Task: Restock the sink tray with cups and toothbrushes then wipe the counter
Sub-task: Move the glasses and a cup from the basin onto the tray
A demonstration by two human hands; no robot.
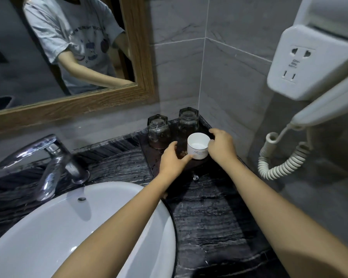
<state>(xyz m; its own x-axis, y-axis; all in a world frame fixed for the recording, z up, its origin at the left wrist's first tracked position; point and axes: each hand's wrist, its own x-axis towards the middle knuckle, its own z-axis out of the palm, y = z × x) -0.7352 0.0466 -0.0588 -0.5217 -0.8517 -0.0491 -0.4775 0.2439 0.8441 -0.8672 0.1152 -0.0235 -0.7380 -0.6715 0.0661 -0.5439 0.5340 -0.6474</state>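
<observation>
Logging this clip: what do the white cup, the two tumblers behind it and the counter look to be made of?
White cup: probably glazed ceramic; opaque, glossy, printed script. Tumblers: clear faceted glass; see-through, with bright reflections. Counter: dark polished stone, perhaps marble or an imitation; pale veining, soft sheen.

— Where does the view sit?
— At head height, wide-angle, looking forward and down over the counter (209, 207), close above it.
— Facing?
— The far right corner; sink (48, 227) near left.

glossy white ceramic cup (198, 145), chrome faucet (48, 157).
</observation>
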